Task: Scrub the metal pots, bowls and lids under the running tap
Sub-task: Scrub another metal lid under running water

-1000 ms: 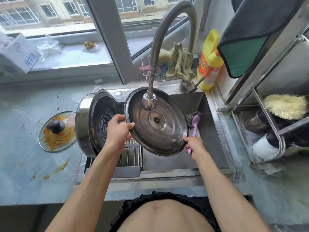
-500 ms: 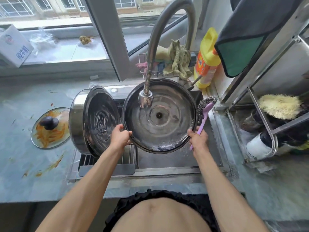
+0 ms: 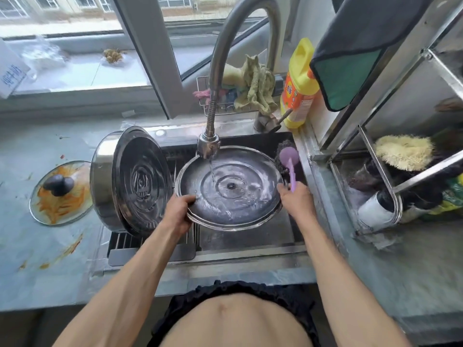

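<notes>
Left hand (image 3: 176, 214) clamped on near-left rim of metal lid (image 3: 229, 189), right hand (image 3: 297, 200) closed around purple scrubber handle (image 3: 290, 169) and apparently steadying right rim, lid held over sink (image 3: 250, 236) under tap (image 3: 209, 146) stream.

Scrubber (image 3: 284, 156) bristles half hidden behind lid (image 3: 230, 189).
</notes>
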Available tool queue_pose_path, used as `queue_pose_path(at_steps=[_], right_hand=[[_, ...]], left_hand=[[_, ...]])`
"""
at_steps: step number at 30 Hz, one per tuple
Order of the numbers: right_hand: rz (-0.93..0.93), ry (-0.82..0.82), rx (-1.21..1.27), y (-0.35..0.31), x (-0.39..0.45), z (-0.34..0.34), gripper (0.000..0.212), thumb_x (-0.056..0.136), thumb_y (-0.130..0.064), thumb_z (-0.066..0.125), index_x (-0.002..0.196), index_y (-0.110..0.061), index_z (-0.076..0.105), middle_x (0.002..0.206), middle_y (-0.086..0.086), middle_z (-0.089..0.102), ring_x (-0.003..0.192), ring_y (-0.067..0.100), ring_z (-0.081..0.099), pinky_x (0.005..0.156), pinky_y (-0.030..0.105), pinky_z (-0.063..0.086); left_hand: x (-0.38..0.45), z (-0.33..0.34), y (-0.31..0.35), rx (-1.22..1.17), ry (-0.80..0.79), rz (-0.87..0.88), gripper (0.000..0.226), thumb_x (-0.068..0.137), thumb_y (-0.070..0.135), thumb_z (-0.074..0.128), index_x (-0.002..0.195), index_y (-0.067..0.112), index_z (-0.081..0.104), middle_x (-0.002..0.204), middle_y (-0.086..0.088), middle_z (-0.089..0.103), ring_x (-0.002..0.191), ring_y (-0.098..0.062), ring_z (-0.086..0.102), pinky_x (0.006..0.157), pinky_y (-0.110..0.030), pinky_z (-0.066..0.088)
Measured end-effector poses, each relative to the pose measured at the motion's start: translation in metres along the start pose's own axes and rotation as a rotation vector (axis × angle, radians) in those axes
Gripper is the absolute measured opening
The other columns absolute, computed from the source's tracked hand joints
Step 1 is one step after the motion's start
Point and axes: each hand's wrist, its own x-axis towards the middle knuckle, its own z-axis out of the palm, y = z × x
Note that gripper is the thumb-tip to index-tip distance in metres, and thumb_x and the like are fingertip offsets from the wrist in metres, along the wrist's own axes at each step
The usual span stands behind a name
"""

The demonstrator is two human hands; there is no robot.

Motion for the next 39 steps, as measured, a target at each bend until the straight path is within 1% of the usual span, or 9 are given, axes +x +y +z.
queue_pose_path(at_steps=[4,9,16,21,24,29,31,34,39], right_hand=[[-0.094,0.050,-0.154,-0.003,-0.009,0.004,0.036,0.100,-0.036,0.053,0.115,-0.003,0.054,0.105,0.019,0.063,0.096,0.037,0.060,0.077,0.041,0.047],[-0.100,0.028,-0.164,-0.001,-0.009,0.003,0.024,0.095,-0.026,0.058,0.099,-0.003,0.063,0.089,0.016,0.062,0.080,0.032,0.057,0.066,0.033,0.040],[-0.054,-0.060,-0.110,0.009,-0.004,-0.004,0.028,0.095,-0.024,0.058,0.079,-0.002,0.065,0.078,0.015,0.066,0.073,0.031,0.057,0.058,0.032,0.033],[0.156,-0.158,0.265,-0.003,-0.006,-0.007,0.032,0.092,-0.033,0.062,0.068,-0.016,0.048,0.056,0.004,0.043,0.039,0.015,0.034,0.045,0.025,0.026],[0.256,-0.177,0.382,-0.015,-0.006,-0.016,0.037,0.089,-0.045,0.066,0.076,-0.012,0.057,0.060,0.004,0.054,0.040,0.011,0.040,0.044,0.023,0.031],[0.281,-0.225,0.629,-0.043,-0.004,-0.028,0.056,0.082,-0.059,0.070,0.108,-0.012,0.054,0.100,0.018,0.071,0.080,0.026,0.075,0.080,0.041,0.061],[0.304,-0.159,0.722,-0.050,-0.002,-0.029,0.059,0.079,-0.048,0.079,0.117,-0.009,0.056,0.110,0.020,0.069,0.082,0.029,0.075,0.088,0.046,0.058],[0.315,-0.026,0.776,-0.053,0.001,-0.029,0.035,0.083,-0.003,0.072,0.114,0.007,0.059,0.112,0.028,0.066,0.082,0.031,0.071,0.059,0.034,0.061],[0.362,0.049,0.730,-0.043,0.000,-0.031,0.036,0.082,0.010,0.056,0.118,0.007,0.057,0.103,0.020,0.061,0.055,0.022,0.064,0.046,0.029,0.055]], left_hand=[[-0.002,-0.003,-0.004,-0.056,-0.010,0.046,0.012,0.103,0.004,0.053,0.100,0.002,0.064,0.076,-0.010,0.077,0.067,-0.021,0.075,0.073,-0.043,0.063],[0.002,-0.008,-0.003,-0.066,0.041,0.085,0.019,0.100,0.003,0.056,0.116,0.004,0.065,0.097,-0.014,0.075,0.076,-0.021,0.074,0.068,-0.037,0.064],[-0.002,0.006,0.001,0.314,0.005,0.353,0.019,0.094,0.002,0.064,0.110,0.011,0.068,0.105,-0.011,0.076,0.097,-0.026,0.073,0.085,-0.038,0.061],[-0.014,0.038,-0.017,0.478,-0.039,0.476,0.021,0.101,0.007,0.058,0.096,0.023,0.070,0.089,0.011,0.071,0.088,-0.012,0.066,0.088,-0.031,0.054],[-0.018,0.047,-0.031,0.547,-0.059,0.524,0.028,0.103,0.011,0.056,0.082,0.023,0.069,0.071,0.020,0.065,0.081,-0.009,0.059,0.073,-0.025,0.048],[-0.034,0.053,-0.047,0.767,-0.267,0.770,0.038,0.100,0.005,0.055,0.133,0.020,0.069,0.123,0.013,0.072,0.113,0.003,0.064,0.101,-0.010,0.043],[-0.036,0.051,-0.052,0.852,-0.327,0.922,0.040,0.099,0.007,0.057,0.135,0.019,0.067,0.129,0.009,0.069,0.117,-0.002,0.064,0.102,-0.013,0.044],[-0.032,0.048,-0.058,0.929,-0.395,1.018,0.041,0.096,0.013,0.056,0.136,0.014,0.066,0.133,-0.003,0.068,0.120,-0.015,0.064,0.105,-0.026,0.049],[-0.028,0.044,-0.048,0.948,-0.208,0.675,0.060,0.072,0.025,0.063,0.132,0.018,0.069,0.134,-0.002,0.058,0.129,-0.020,0.053,0.112,-0.041,0.044]])
